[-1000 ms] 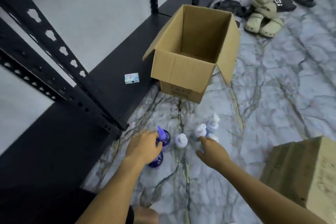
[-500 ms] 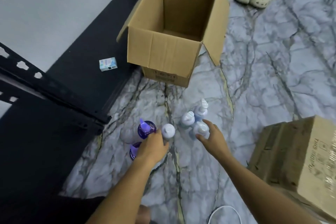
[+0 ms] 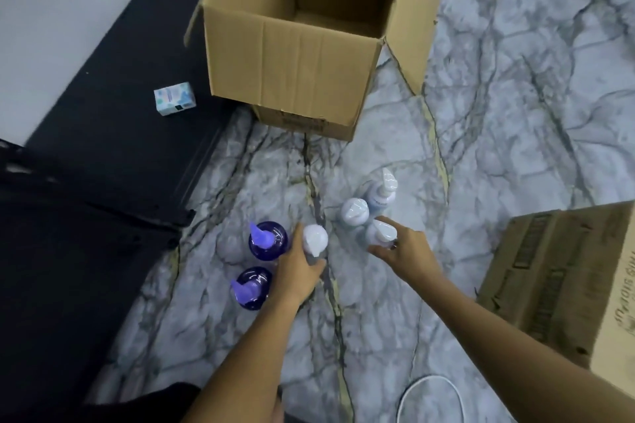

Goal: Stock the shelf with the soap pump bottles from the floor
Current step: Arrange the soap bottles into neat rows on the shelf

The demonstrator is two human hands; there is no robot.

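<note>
Six soap pump bottles stand upright on the marble floor [image 3: 515,113], none on the shelf yet. Left hand [image 3: 297,271] wraps thumb and fingers around the white-capped bottle [image 3: 314,240]. Right hand [image 3: 407,249] curls around the nearest pale bottle [image 3: 379,233], thumb below, fingers above. Whether either bottle has left the floor, cannot tell.

Two purple bottles [image 3: 266,239] stand just beside the left hand, one touching or nearly touching the wrist side. Two more pale bottles, one round-capped [image 3: 354,211] and one taller [image 3: 381,192], crowd just behind the right hand's bottle.

Risks, as judged:
- Neighbours tip. The cluster is tight; a sideways pull with either hand likely clips a pump head next door.
- Left forearm sweeps the nearer purple bottle [image 3: 252,285] on the way to the black shelf [image 3: 113,148], which lies to the left.
- Grips sit high, near the pump collars. Smooth plastic may slip or a pump may depress.
- Small box [image 3: 174,98] already sits on the shelf; the open carton [image 3: 292,55] overhangs the shelf edge, narrowing the landing spot.
- White cable [image 3: 429,395] loops near the right arm; snag possible.
</note>
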